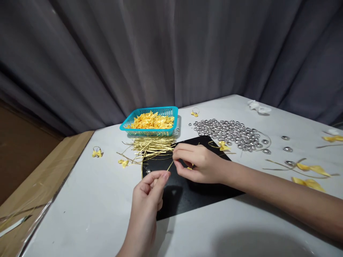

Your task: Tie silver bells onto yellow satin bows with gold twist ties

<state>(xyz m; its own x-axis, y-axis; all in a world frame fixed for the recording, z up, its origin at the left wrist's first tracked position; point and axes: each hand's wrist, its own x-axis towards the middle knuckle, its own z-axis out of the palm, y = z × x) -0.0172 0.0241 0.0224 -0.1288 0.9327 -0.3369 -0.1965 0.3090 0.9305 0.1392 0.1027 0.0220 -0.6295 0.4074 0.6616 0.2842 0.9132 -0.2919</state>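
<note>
My left hand (150,187) pinches the near end of a thin gold wire (169,166) over a black mat (187,192). My right hand (194,162) pinches the far end of the same wire, fingers closed; a bit of yellow shows under its fingers. Just behind the hands lies a bundle of gold wires (152,145). A teal basket (150,122) full of small yellow bows stands behind the bundle.
A heap of silver beads (227,131) lies to the right of the basket. Finished yellow bows (97,152) and loose yellow ribbon pieces (311,167) are scattered on the white table (93,200). A brown cardboard box (34,178) sits at the left. A grey curtain hangs behind.
</note>
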